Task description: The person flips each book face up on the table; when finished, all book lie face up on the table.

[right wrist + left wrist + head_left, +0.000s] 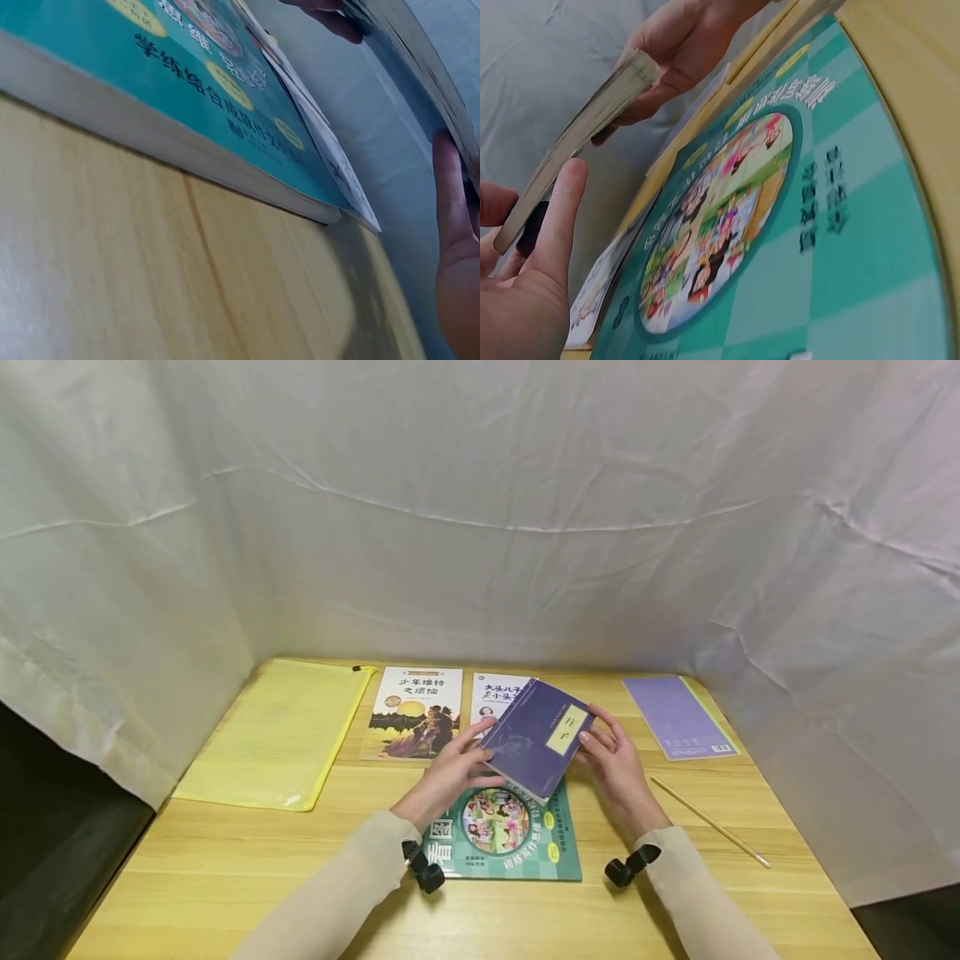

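Both hands hold up a dark blue paperback book with a yellow title label, tilted above the table. My left hand grips its lower left edge, thumb on the cover and fingers beneath. At the upper right edge, my right hand pinches it between thumb and fingers. The left wrist view shows the book's page edge between the two hands. Below lies a thick green book with a round picture on its cover. A white book behind is partly hidden by the blue one.
Left of the white book lies a book with a sunset cover. A yellow zip pouch is at the far left. On the right are a purple notebook and a thin wooden stick. White cloth walls the table's back and sides.
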`<state>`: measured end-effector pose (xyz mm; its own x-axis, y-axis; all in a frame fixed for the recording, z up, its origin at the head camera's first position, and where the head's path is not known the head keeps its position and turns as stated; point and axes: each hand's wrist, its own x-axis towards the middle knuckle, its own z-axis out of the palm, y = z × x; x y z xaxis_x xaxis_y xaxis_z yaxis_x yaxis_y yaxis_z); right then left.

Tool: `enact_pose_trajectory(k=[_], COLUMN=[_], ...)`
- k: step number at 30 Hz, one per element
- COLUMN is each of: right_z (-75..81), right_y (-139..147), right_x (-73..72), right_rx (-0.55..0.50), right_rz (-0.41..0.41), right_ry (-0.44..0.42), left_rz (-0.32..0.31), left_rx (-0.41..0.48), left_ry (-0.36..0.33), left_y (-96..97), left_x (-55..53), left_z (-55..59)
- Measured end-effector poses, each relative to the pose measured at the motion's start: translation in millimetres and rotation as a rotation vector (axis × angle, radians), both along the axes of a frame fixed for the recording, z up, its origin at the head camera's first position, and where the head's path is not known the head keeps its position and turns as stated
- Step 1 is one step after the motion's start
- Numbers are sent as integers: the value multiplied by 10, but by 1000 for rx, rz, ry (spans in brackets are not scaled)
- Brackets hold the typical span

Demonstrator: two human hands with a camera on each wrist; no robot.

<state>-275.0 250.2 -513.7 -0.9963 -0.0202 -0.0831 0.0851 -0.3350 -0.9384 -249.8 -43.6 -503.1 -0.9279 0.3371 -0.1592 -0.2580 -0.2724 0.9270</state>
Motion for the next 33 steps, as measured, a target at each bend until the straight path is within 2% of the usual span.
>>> enact_pose_trajectory(k=[6, 11, 14, 21, 24, 29, 33], right_z=[15, 1, -8, -10, 2, 15, 17], right_y=[-3, 7, 35, 121, 147, 162, 180], right_x=[-21, -28, -17, 6, 5, -17, -23], right_rx=[-27, 21, 35, 9, -14, -86, -108], right_rz=[-128, -183, -166, -32, -48, -121, -104], right_ry=[-78, -78, -62, -16, -37, -103, -101], left_rz=[-29, -35, -32, -3, -1, 19, 52], left_rx=[17, 13, 10, 33, 43, 52, 65], left_ry=[9, 29, 23, -22, -34, -43, -52], left_y=[93, 202, 275, 388, 447, 549, 615], left_x=[-9, -1, 2, -66, -90, -121, -141], left_z=[36, 48, 40, 6, 2, 6, 26])
